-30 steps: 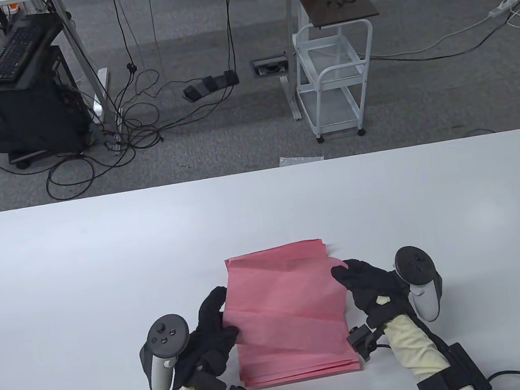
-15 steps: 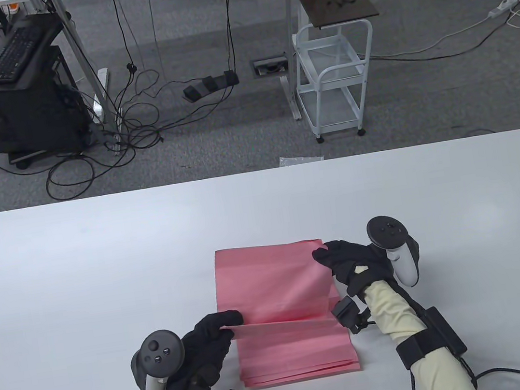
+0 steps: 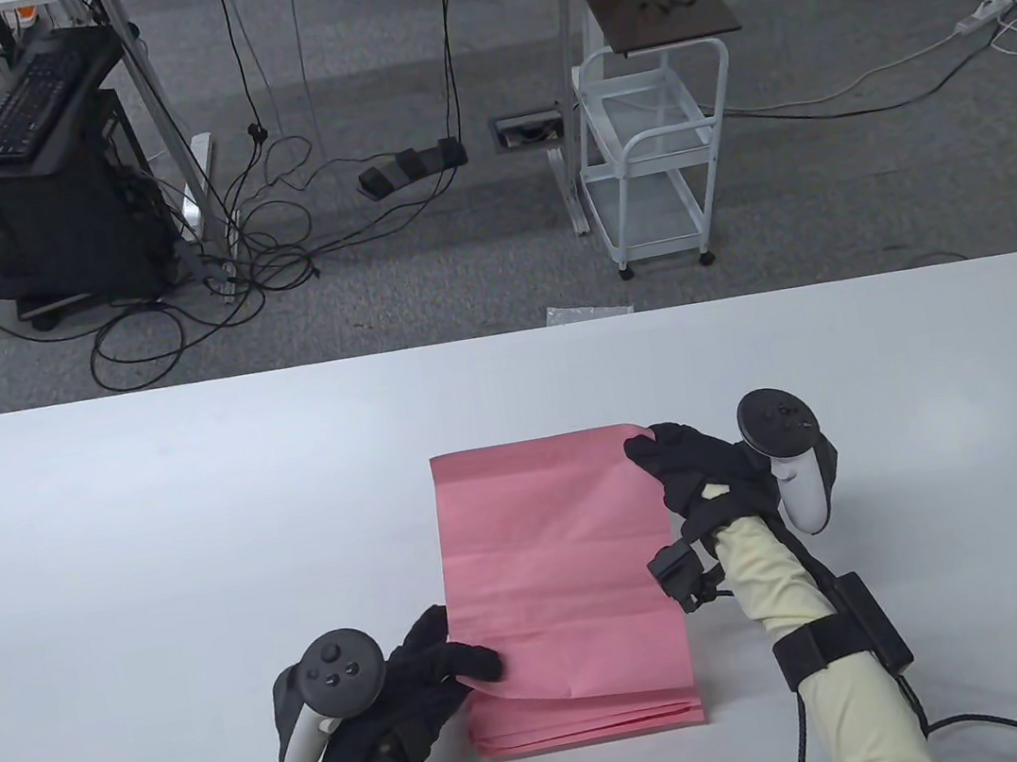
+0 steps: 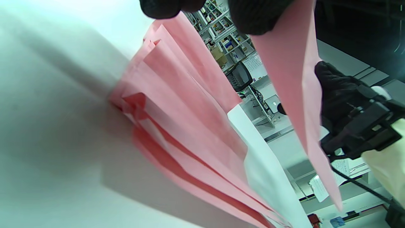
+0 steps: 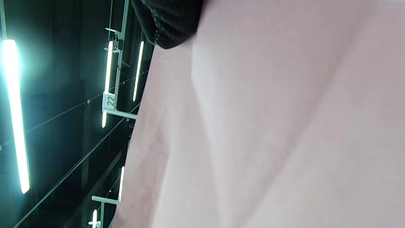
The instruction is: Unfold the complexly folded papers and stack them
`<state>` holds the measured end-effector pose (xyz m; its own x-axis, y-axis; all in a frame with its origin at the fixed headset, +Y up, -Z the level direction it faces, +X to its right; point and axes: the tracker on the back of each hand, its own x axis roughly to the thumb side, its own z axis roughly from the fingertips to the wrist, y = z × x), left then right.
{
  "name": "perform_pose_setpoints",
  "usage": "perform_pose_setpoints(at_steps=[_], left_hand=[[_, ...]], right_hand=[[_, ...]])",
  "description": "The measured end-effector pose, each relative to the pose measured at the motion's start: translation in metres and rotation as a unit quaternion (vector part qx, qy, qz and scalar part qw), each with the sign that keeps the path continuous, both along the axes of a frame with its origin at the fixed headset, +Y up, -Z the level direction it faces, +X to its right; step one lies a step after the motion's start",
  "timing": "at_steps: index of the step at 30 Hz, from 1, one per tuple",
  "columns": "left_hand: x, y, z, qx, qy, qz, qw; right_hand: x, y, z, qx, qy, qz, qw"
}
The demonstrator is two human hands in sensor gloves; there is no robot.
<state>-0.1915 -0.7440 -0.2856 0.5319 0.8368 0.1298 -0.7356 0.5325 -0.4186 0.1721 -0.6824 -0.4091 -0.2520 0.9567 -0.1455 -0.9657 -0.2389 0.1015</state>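
Pink sheet [image 3: 555, 565] now spread full-length, w/ only crease lines left; half a sec ago its near half was still doubled under along a fold. It hangs just above the pink stack [image 3: 588, 722], which lies on the desk [image 3: 161, 547] near the front edge, centre-right. Left hand [image 3: 438, 673] has moved from that fold to the sheet's near-left corner, pinching it, thumb on top. Right hand [image 3: 684, 469] has gone farther out and pinches the far-right corner. Left wrist view shows the sheet lifted clear of the stack's fanned layers.

Judgement: unfold of this sheet is basically done; next is lowering it flat and squaring its edges w/ the stack. Thin paper, so corners may curl or drift off-line on release.
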Motion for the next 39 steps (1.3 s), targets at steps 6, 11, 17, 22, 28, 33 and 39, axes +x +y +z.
perform_pose_setpoints(at_steps=[6, 11, 17, 22, 28, 33, 39], left_hand=[[0.003, -0.007, -0.001, -0.020, -0.032, 0.042, 0.998], [0.002, -0.012, 0.001, -0.038, -0.020, 0.082, 0.996], [0.009, -0.013, -0.001, 0.009, 0.007, 0.003, 1.000], [0.012, -0.014, -0.001, 0.011, 0.003, -0.001, 1.000], [0.014, -0.013, 0.004, 0.051, 0.038, -0.031, 0.998], [0.016, -0.010, 0.002, 0.078, -0.005, -0.095, 0.992], [0.027, -0.025, 0.001, 0.019, -0.073, -0.121, 0.990]], right_hand=[[-0.002, -0.006, -0.001, -0.002, 0.002, 0.007, 1.000], [-0.002, -0.009, -0.002, -0.009, 0.002, 0.004, 1.000], [0.001, -0.017, -0.004, -0.017, -0.005, -0.003, 1.000], [0.003, -0.022, -0.005, -0.021, -0.005, -0.003, 1.000], [0.000, -0.028, -0.006, -0.025, -0.002, 0.018, 1.000], [-0.003, -0.037, -0.010, -0.025, -0.011, 0.026, 0.999], [-0.011, -0.053, -0.013, -0.032, -0.005, 0.040, 0.999]])
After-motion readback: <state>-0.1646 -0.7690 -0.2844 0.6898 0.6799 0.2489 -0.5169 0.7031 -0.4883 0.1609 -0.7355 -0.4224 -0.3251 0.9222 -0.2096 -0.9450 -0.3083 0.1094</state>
